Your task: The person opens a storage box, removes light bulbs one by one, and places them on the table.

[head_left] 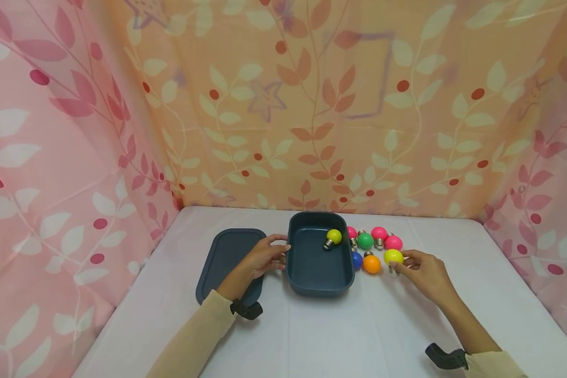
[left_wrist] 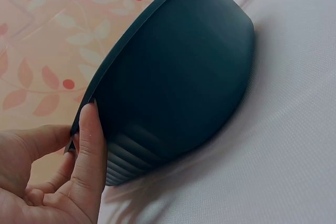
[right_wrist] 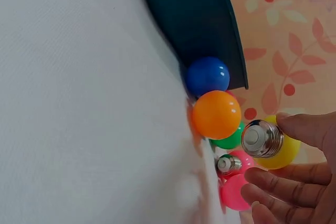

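Observation:
My right hand (head_left: 427,273) pinches a yellow light bulb (head_left: 393,256) between thumb and fingers; in the right wrist view its metal screw base (right_wrist: 262,139) faces the camera. With thumb and fingers at the rim, my left hand (head_left: 266,256) grips the left side of a dark blue-grey open box (head_left: 312,283). Inside that box, towards the right wall, lies another yellow bulb (head_left: 334,237). Close to the right hand are an orange bulb (head_left: 371,264), a blue bulb (head_left: 357,261), a green bulb (head_left: 366,241) and pink bulbs (head_left: 379,233), beside the box on the white-covered table.
A matching flat lid (head_left: 231,252) lies left of the box, partly under the left forearm. The white tablecloth (head_left: 307,341) spreads in front. Leaf-patterned curtains (head_left: 274,131) stand behind the table and along both sides.

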### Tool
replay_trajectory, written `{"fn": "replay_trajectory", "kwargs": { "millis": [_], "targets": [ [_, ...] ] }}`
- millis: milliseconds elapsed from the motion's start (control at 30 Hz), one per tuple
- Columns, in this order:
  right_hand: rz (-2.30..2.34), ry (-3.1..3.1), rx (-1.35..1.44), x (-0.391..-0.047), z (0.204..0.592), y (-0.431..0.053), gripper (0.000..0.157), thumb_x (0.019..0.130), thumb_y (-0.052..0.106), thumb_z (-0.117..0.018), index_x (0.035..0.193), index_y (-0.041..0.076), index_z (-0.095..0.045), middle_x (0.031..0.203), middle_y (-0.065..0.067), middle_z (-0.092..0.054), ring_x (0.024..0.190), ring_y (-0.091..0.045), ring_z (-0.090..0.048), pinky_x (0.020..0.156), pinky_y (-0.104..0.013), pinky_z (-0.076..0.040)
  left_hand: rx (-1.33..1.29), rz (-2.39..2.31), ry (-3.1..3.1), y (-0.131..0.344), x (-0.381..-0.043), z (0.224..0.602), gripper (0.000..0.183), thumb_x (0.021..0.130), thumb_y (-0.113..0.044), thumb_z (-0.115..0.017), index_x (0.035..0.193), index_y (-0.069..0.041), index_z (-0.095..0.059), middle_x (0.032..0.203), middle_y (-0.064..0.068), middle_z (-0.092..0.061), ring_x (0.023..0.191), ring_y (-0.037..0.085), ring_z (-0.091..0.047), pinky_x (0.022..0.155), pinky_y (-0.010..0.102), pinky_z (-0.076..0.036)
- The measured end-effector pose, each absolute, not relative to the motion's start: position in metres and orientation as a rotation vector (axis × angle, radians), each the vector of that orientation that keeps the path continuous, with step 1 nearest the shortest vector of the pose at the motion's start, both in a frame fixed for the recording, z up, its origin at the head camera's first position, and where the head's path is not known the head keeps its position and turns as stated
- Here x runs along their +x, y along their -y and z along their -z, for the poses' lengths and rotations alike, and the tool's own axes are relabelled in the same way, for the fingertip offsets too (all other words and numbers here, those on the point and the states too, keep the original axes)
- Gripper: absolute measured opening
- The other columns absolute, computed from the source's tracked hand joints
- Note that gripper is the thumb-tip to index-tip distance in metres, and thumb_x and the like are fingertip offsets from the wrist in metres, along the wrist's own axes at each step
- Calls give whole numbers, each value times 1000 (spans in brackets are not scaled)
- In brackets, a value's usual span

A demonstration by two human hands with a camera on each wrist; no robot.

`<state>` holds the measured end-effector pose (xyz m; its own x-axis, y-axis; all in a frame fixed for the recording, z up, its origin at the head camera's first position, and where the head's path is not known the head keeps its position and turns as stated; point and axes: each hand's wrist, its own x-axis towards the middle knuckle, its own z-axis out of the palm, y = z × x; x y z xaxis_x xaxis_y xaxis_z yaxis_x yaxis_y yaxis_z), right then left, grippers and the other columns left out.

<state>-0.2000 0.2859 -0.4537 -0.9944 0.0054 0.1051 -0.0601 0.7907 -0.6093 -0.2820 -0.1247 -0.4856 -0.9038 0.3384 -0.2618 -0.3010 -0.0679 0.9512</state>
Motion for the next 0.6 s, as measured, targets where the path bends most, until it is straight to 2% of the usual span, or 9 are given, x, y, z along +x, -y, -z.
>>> {"fn": "replay_trajectory", "kwargs": {
  "millis": [100,333,600],
  "targets": [
    [-974,2893,50,-202,457,-287,61,92,38,-76,128,-9,-62,103,-21,-72,89,-30,-68,70,-37,-60,44,-2021,-1795,125,-282,486,50,100,-11,-65,145,-4,-46,80,5,-63,65,13,-62,58,26,-59],
    [-958,2929,56,-208,464,-289,61,91,37,-76,127,-10,-62,99,-18,-72,86,-29,-66,65,-30,-56,51,-2009,-1797,125,-283,486,52,99,-13,-66,146,-4,-46,83,6,-63,65,13,-62,58,26,-59],
    [-983,2964,42,-214,472,-291,58,89,30,-79,128,-10,-61,98,-16,-72,86,-28,-65,65,-31,-57,39,-2016,-1789,125,-284,488,50,99,-12,-67,145,-5,-48,86,7,-64,65,13,-63,59,27,-60]
  ]
}}
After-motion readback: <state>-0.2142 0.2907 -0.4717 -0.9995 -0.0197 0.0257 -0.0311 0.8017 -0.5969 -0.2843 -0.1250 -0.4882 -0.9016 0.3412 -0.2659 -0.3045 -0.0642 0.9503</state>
